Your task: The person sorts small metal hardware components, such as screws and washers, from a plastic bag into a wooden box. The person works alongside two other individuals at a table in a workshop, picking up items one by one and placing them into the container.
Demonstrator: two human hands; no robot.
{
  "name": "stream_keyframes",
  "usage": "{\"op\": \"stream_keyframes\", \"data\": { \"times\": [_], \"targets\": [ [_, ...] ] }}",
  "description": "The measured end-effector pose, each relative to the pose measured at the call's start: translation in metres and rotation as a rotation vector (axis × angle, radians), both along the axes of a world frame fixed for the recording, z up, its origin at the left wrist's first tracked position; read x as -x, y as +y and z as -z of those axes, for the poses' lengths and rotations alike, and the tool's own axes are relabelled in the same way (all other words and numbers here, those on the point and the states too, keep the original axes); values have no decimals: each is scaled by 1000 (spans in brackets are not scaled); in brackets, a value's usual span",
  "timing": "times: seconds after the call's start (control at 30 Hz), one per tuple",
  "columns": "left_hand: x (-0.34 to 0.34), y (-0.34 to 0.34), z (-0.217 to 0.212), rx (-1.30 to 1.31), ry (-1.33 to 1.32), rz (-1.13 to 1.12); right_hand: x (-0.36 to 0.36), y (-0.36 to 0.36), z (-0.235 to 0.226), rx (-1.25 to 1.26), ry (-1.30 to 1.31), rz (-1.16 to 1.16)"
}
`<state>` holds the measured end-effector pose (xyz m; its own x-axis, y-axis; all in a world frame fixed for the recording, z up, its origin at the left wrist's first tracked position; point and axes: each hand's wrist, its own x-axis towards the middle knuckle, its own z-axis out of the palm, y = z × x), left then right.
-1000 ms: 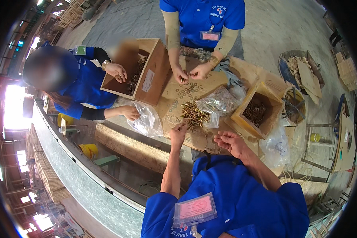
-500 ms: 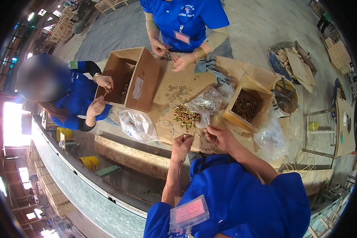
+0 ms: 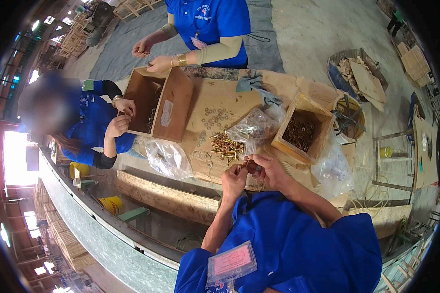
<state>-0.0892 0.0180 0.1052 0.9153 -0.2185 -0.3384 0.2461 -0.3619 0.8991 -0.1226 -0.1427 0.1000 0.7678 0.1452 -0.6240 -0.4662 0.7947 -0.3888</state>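
Note:
My left hand (image 3: 234, 181) and my right hand (image 3: 270, 171) meet at the table's near edge, fingertips almost touching. A small brassy bolt (image 3: 239, 169) shows at the pinched left fingers, partly hidden by them. The right thumb and fingers are pinched beside it, on something too small to make out. Just beyond lies a pile of brassy bolts (image 3: 226, 146). Loose washers (image 3: 215, 118) are spread flat behind the pile. A clear plastic bag (image 3: 252, 128) lies to the pile's right, next to a wooden box (image 3: 292, 146) holding dark metal hardware (image 3: 298, 133).
A larger wooden box (image 3: 173, 107) stands at the table's left. One co-worker (image 3: 95, 122) works beside it; another (image 3: 210, 29) reaches over its far end. Plastic bags (image 3: 167, 160), a grey-blue cloth (image 3: 259, 88) and a bucket (image 3: 351, 119) surround the work area.
My hands have come together, the left moving right and the right slightly inward. The far co-worker's hands have shifted left to the larger box. The left co-worker's hands have drawn together.

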Motion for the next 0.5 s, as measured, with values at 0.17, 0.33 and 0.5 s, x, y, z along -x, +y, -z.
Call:
{"op": "stream_keyframes", "data": {
  "times": [0.17, 0.33, 0.5],
  "targets": [
    [-2, -15, -10, -124, -143, 46, -3, 1, 8, -14, -93, 99],
    [-8, -13, -13, -47, -158, 140, 1, -8, 25, -73, -46, 13],
    [-26, 3, -14, 208, 97, 146, -1, -9, 11, 148, 27, -258]
  ]
}}
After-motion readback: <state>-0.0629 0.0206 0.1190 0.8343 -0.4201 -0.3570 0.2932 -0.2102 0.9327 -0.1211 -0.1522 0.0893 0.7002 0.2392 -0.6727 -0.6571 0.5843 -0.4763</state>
